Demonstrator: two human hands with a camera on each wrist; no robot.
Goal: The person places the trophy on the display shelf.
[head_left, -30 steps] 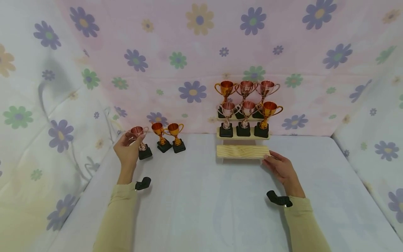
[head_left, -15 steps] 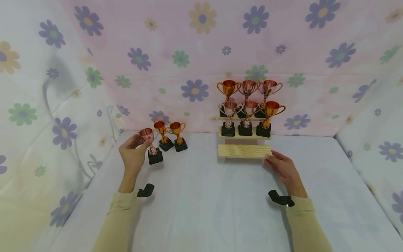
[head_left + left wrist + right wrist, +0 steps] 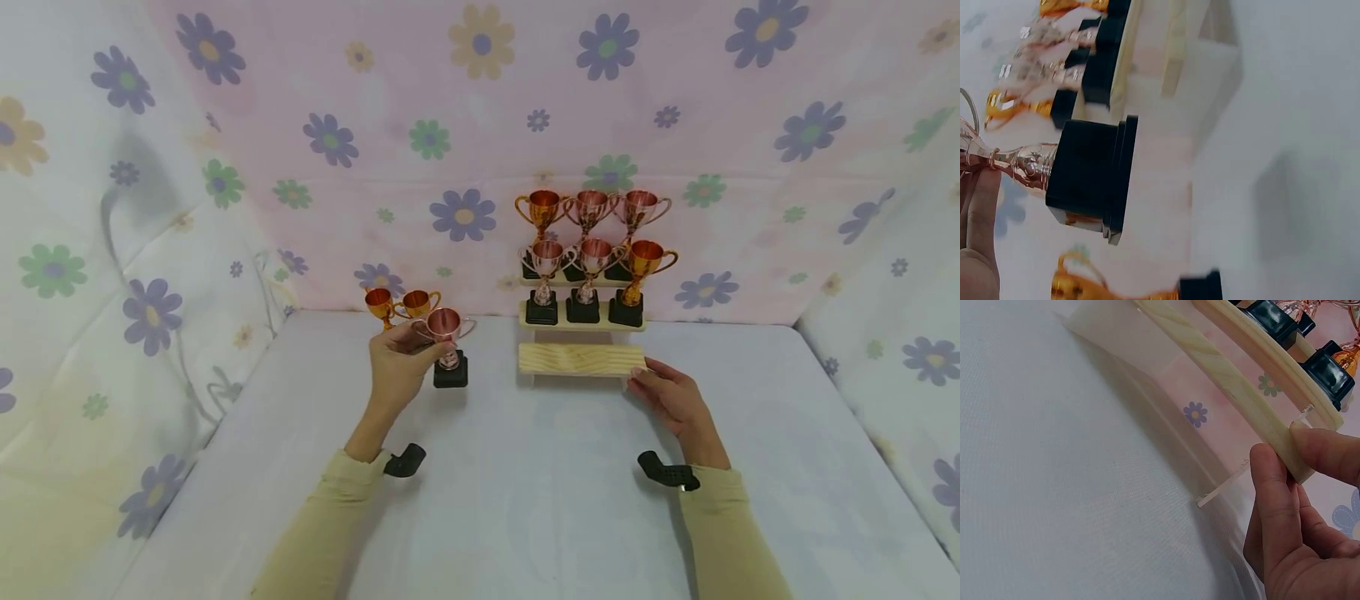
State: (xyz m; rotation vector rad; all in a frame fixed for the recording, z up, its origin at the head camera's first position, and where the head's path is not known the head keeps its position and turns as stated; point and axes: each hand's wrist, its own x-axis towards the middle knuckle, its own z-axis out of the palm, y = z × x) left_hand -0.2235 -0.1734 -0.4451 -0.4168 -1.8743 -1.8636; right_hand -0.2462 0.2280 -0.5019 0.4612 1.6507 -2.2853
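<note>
Just left of the wooden stand [image 3: 581, 358], the left hand [image 3: 397, 375] now grips a pink trophy [image 3: 447, 346] carried over from the two gold trophies [image 3: 401, 304], nearer the empty bottom step, whose end the right hand [image 3: 671, 400] pinches.

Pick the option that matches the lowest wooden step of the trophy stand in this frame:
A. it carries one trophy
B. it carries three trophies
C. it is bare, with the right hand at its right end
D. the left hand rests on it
C: the lowest wooden step has nothing on it, and the right hand holds its right end, while the left hand holds a copper trophy off to the left.
</note>
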